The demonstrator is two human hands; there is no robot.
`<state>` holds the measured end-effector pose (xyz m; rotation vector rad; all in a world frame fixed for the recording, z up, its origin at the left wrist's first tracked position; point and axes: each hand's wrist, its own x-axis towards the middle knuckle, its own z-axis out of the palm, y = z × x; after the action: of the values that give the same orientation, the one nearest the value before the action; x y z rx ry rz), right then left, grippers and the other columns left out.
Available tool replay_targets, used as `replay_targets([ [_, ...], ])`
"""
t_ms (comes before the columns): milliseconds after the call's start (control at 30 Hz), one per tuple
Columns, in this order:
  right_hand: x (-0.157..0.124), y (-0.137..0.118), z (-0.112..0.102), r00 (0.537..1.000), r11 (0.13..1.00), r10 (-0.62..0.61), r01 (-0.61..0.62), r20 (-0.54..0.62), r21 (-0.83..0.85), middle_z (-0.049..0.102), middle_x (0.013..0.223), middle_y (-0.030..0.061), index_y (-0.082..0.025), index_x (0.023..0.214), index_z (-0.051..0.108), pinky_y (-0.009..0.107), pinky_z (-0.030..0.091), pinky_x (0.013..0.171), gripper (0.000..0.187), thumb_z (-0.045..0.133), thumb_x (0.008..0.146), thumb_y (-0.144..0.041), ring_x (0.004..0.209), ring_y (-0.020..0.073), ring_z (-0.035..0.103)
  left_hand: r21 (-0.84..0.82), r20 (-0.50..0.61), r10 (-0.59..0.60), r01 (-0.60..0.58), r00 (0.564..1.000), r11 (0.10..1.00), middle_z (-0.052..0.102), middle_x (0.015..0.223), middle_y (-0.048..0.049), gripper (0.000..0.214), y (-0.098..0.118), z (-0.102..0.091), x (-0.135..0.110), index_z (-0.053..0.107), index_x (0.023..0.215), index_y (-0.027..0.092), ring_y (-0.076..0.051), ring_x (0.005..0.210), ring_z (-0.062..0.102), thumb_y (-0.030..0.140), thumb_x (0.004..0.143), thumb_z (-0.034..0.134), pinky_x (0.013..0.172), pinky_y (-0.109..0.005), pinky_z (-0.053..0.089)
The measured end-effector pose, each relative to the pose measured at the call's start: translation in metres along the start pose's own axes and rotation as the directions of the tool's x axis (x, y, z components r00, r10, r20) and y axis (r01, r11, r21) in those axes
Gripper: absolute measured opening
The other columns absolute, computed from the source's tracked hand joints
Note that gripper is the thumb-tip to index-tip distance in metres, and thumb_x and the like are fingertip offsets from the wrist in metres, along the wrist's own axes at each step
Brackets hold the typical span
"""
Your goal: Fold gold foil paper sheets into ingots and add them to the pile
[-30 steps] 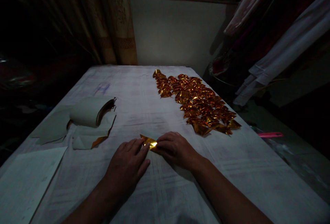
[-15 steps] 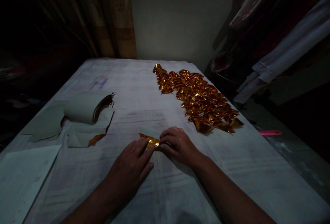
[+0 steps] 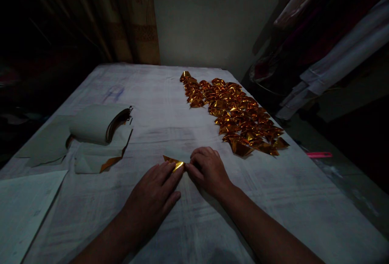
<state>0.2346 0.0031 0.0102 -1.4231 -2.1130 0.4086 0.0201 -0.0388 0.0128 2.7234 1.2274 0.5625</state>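
A small sheet of gold foil paper (image 3: 178,166), its pale side showing at the far edge, lies partly folded on the white cloth-covered table. My left hand (image 3: 154,191) rests flat over its near left part, fingers stretched out and pressing it down. At the right end, my right hand (image 3: 208,170) is closed, with thumb and forefinger pinching the foil; the fingertips partly hide that end. Beyond my right hand lies a spread of folded gold foil pieces (image 3: 231,112).
To the left are a bent stack of foil-backed paper sheets (image 3: 91,124) and a flat white sheet (image 3: 27,203). The table's right edge drops to a floor with a pink object (image 3: 319,155). Clothes (image 3: 334,65) hang at the right, a curtain (image 3: 133,20) at the back left.
My right hand has shifted slightly left along the foil paper, and less gold shows between the hands. The left hand stays nearly in place. The camera view has tilted a little.
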Motion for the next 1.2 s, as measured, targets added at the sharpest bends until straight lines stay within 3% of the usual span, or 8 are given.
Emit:
replay_targets([
  [367,-0.0011,-0.0038,0.0034,0.999,0.998,0.027,-0.028,-0.018,-0.056,0.066,0.088,0.0041,-0.022,0.074,0.058,0.037,0.036,0.078,0.018,0.071,0.087,-0.025,0.090,0.0232,0.056,0.025,-0.027,0.018,-0.017,0.999,1.000,0.059,0.138,-0.0132,0.043,0.0002,0.0017,0.0017,0.052,0.142,0.019,-0.029,0.125,0.057,0.027,0.100,0.047,0.102,-0.052,0.052],
  [667,-0.0010,-0.0060,0.0075,0.998,0.995,0.053,-0.055,-0.020,-0.087,0.065,0.096,0.0053,-0.023,0.086,0.060,0.038,0.036,0.080,0.014,0.071,0.088,-0.031,0.094,0.0249,0.055,0.033,-0.008,0.007,-0.006,1.000,0.999,0.060,0.136,-0.0120,0.041,0.0010,-0.0003,0.0049,0.054,0.139,0.020,-0.029,0.123,0.057,0.027,0.099,0.048,0.102,-0.052,0.051],
  [1000,-0.0014,-0.0033,0.0042,0.998,0.998,0.058,-0.058,-0.002,-0.037,0.065,0.098,0.0042,-0.023,0.086,0.059,0.038,0.036,0.081,0.010,0.063,0.089,-0.015,0.095,0.0236,0.055,0.047,0.002,0.001,-0.001,1.000,0.999,0.061,0.135,-0.0118,0.037,0.0008,-0.0009,0.0049,0.057,0.135,0.020,-0.029,0.120,0.059,0.025,0.098,0.050,0.102,-0.052,0.051],
  [1200,0.0036,-0.0073,0.0075,0.998,0.987,0.064,-0.066,-0.015,-0.144,0.063,0.090,0.0053,-0.023,0.083,0.059,0.037,0.034,0.076,0.017,0.070,0.089,-0.035,0.090,0.0252,0.053,0.030,0.018,0.010,-0.010,1.000,0.999,0.062,0.131,-0.0116,0.037,0.0017,-0.0052,0.0089,0.057,0.133,0.019,-0.029,0.117,0.059,0.024,0.097,0.051,0.099,-0.051,0.052],
])
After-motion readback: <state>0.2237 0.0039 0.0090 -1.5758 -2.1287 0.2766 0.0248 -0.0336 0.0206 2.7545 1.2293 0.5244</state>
